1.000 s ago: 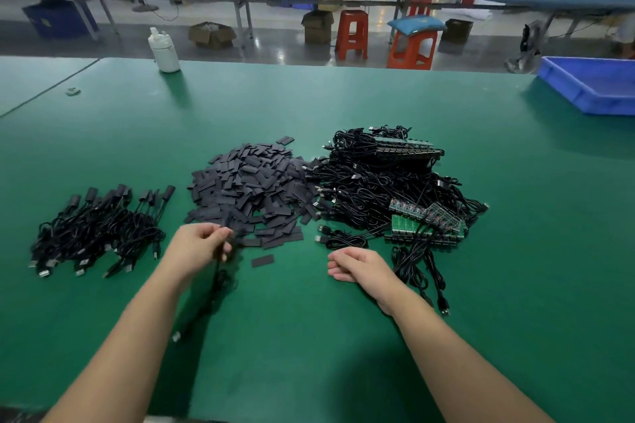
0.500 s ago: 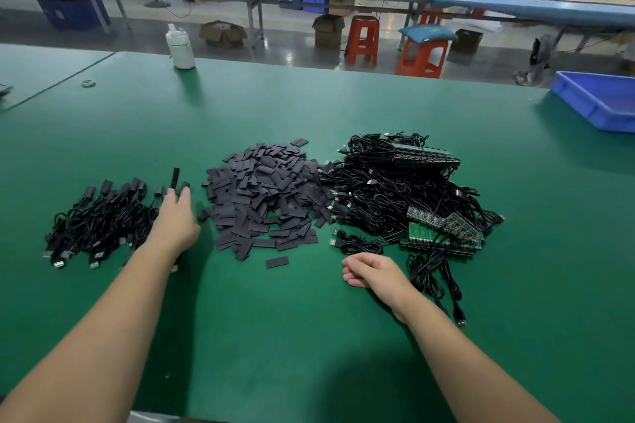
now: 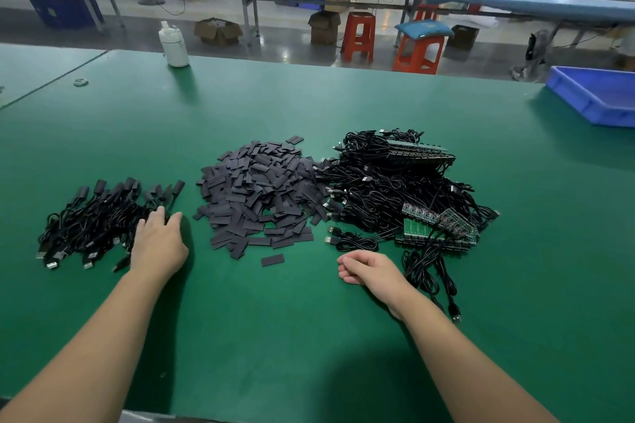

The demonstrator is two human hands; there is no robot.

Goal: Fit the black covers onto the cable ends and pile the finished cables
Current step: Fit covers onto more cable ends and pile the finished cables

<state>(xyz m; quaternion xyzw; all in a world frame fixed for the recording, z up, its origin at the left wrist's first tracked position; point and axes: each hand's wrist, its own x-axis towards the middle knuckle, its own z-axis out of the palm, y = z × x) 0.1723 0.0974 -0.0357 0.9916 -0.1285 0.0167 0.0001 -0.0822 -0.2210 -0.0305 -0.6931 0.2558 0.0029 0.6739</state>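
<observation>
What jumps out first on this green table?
A big heap of flat black covers sits mid-table, with a tangle of unfinished cables and green boards to its right. On the left, the left hand rests on the pile of finished cables; the right hand idles, loosely curled.

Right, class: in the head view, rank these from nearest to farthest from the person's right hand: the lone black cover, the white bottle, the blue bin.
From the right hand:
1. Lone black cover, just left of it on the mat.
2. Blue bin, far right edge of the table.
3. White bottle, far left, at the table's back edge.
</observation>
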